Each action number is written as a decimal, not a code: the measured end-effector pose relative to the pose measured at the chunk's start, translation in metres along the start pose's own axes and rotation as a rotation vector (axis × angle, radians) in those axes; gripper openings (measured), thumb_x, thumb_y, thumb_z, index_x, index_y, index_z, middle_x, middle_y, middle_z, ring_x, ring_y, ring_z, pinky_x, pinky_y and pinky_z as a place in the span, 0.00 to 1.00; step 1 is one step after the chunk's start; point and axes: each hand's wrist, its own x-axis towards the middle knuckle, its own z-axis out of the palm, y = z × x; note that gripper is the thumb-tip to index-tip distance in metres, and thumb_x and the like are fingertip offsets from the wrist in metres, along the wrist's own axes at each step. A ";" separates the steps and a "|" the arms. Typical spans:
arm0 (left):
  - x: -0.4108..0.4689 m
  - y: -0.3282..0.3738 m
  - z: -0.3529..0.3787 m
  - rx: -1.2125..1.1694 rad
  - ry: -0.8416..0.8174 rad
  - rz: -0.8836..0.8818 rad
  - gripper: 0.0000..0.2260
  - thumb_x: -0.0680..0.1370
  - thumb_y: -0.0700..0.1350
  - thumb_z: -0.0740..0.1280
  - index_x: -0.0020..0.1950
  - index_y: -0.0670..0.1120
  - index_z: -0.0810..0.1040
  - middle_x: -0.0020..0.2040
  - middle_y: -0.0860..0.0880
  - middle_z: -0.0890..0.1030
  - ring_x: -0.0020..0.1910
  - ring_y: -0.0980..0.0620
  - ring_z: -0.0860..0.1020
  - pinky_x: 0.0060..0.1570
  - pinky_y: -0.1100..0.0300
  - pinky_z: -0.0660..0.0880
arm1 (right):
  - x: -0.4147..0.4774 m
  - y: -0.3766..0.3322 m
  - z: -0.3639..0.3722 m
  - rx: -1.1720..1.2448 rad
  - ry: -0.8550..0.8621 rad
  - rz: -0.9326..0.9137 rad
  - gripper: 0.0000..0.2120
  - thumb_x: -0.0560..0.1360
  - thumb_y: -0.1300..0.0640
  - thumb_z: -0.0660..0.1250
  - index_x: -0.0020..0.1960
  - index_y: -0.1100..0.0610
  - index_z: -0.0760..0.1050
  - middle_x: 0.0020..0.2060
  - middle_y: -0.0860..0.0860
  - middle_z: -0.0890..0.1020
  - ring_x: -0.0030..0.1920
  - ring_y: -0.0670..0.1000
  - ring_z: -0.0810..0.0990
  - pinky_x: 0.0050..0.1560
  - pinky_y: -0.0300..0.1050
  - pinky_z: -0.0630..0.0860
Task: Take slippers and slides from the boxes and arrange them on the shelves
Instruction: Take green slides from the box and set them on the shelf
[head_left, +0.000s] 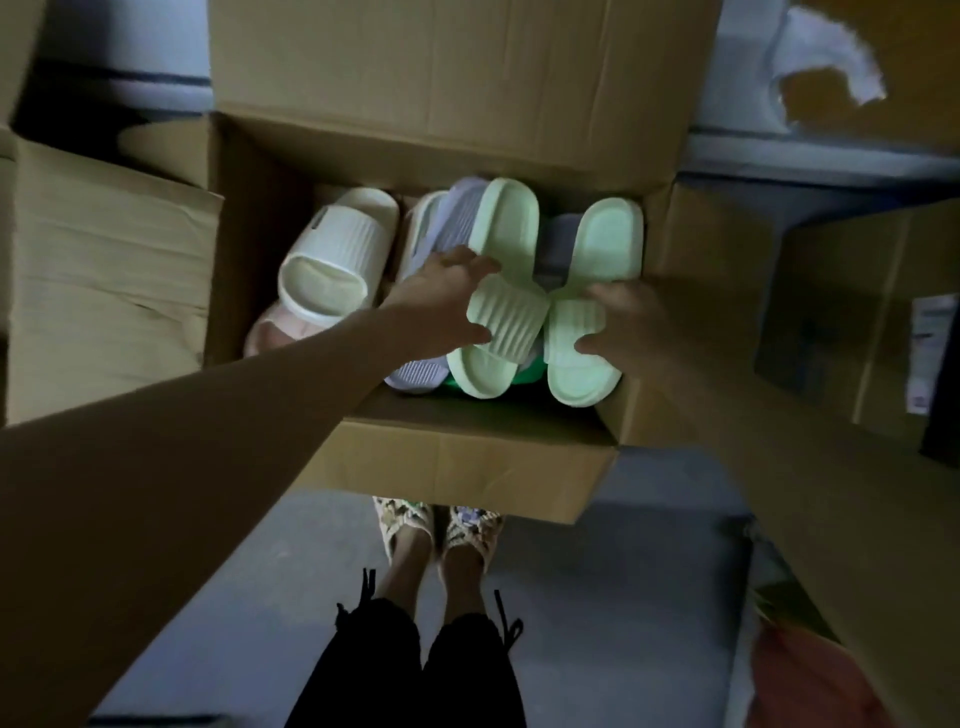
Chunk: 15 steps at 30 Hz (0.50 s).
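Note:
An open cardboard box stands on the floor in front of my feet. Two pale green slides lie on top of the pile inside. My left hand grips the strap of the left green slide with thumb and fingers. My right hand holds the strap of the right green slide. A cream slide lies at the left of the box with a pink one partly under it. Lilac slides show beneath the green pair, and a bright green one peeks out below.
More cardboard boxes stand at the left and right. The far flap of the open box stands up behind it. My feet in patterned sandals are on grey floor just before the box. Torn white material shows top right.

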 end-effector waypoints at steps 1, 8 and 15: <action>0.006 -0.001 0.006 0.018 0.017 0.026 0.34 0.71 0.48 0.73 0.73 0.48 0.62 0.71 0.46 0.65 0.69 0.45 0.63 0.65 0.53 0.64 | 0.006 0.003 0.005 -0.047 0.026 -0.022 0.30 0.73 0.53 0.70 0.71 0.58 0.65 0.68 0.56 0.70 0.68 0.58 0.66 0.67 0.51 0.63; 0.035 -0.007 0.024 0.083 0.024 0.109 0.30 0.71 0.45 0.72 0.71 0.52 0.66 0.69 0.48 0.65 0.70 0.47 0.61 0.65 0.53 0.63 | 0.024 0.013 0.026 -0.271 0.229 -0.133 0.21 0.72 0.47 0.69 0.63 0.50 0.73 0.57 0.50 0.80 0.62 0.59 0.66 0.61 0.51 0.63; 0.034 -0.004 0.017 0.102 -0.039 0.100 0.26 0.71 0.49 0.72 0.67 0.52 0.70 0.63 0.43 0.71 0.66 0.44 0.62 0.61 0.51 0.65 | 0.027 0.011 0.019 -0.350 0.067 -0.091 0.21 0.74 0.46 0.68 0.64 0.50 0.73 0.61 0.53 0.77 0.64 0.61 0.68 0.64 0.53 0.65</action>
